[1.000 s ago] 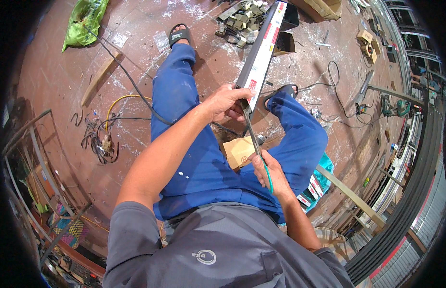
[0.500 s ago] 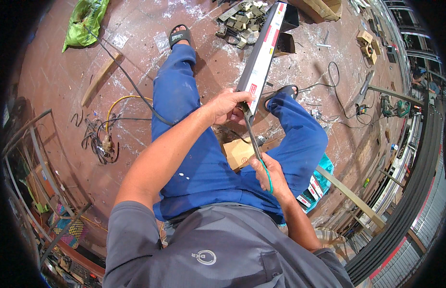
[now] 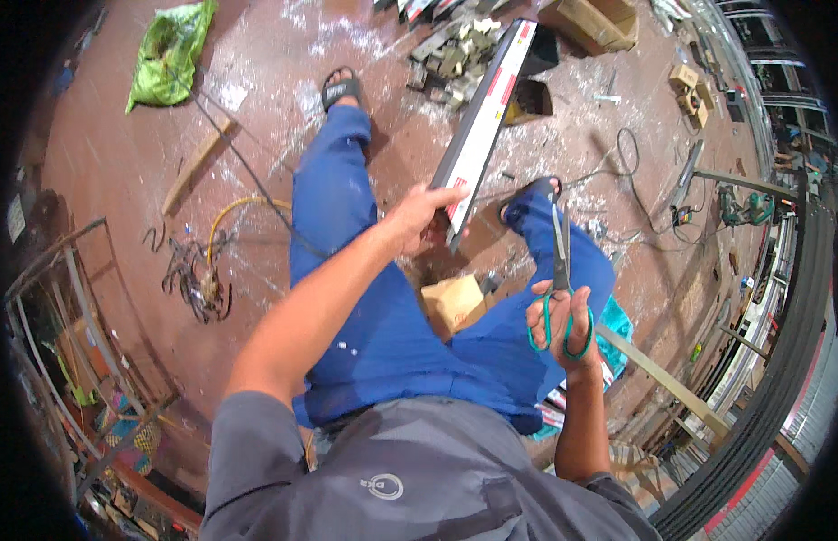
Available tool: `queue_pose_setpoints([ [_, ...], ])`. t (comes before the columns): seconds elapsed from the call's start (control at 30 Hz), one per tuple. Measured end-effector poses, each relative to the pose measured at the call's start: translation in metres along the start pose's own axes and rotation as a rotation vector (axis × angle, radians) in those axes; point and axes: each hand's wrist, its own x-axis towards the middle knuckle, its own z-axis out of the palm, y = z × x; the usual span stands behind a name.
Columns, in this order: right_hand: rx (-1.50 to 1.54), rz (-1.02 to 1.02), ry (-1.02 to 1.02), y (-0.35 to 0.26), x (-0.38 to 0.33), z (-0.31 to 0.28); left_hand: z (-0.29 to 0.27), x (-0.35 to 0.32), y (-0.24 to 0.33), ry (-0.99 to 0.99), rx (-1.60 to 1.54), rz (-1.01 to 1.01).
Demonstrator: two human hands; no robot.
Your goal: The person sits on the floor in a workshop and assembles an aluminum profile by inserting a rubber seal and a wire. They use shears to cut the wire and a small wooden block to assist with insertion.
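My left hand is closed around the near end of a long bar. One face of the bar is white with red and yellow print, and its side is dark. It slants away from me between my knees, its far end over a heap of small pieces. In my right hand, palm up, are scissors with green handles. Fingers pass through the handle loops, and the slightly parted blades point away from me. The scissors are apart from the bar, to its right.
A cardboard box sits on the floor between my legs. Metal pieces lie heaped beyond, beside an open carton. Cables cross the floor. At left are a wooden strip and a green sack; long dark bars line the right.
The scissors have come away from the bar's near end, moving right and turning in my right hand, which now shows its palm. My left hand keeps its hold on the bar.
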Motion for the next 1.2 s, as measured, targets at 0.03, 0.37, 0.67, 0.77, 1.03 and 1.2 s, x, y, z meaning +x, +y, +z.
queue_pose_setpoints([
  [0.03,-0.012,-0.003,0.006,-0.009,0.013,-0.006,0.003,-0.004,-0.002,0.020,-0.022,0.028],
  [0.37,0.283,-0.030,0.258,-0.034,0.188,-0.067,-0.008,0.006,-0.006,0.155,0.052,0.225],
  [0.67,0.402,0.043,0.241,-0.043,0.197,-0.052,-0.015,-0.013,0.015,0.077,-0.106,0.311],
  [0.77,0.447,0.008,0.239,-0.045,0.195,-0.055,-0.011,-0.039,0.024,0.054,-0.227,0.295],
  [1.03,0.405,-0.073,0.230,-0.052,0.189,-0.058,-0.034,-0.135,0.080,0.264,-0.213,0.402],
  [1.2,0.352,-0.060,0.241,-0.058,0.188,-0.054,-0.080,-0.086,0.167,0.285,-0.013,0.484],
])
